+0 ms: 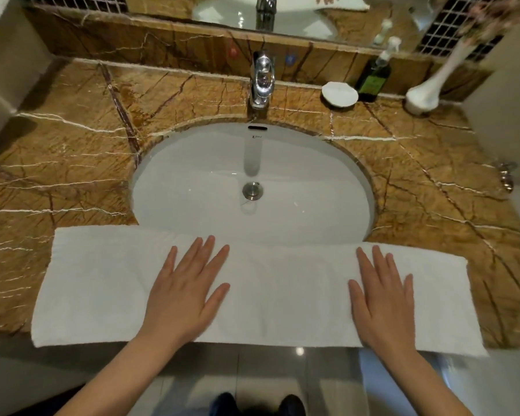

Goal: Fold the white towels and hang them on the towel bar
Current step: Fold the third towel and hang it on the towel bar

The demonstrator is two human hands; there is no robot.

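A white towel (282, 295) lies folded into a long strip along the front edge of the brown marble counter (72, 163), covering the near rim of the sink (192, 181). My left hand (183, 292) rests flat on the strip left of its middle, fingers straight and spread. My right hand (382, 298) lies flat on the right part of the towel, fingers straight too. No towel bar shows in this view.
A chrome faucet (261, 82) stands behind the basin. At the back right are a white soap dish (339, 94), a dark pump bottle (373, 76) and a white vase (427, 91). A chrome fitting (506, 175) sticks out of the right wall. The floor lies below the counter edge.
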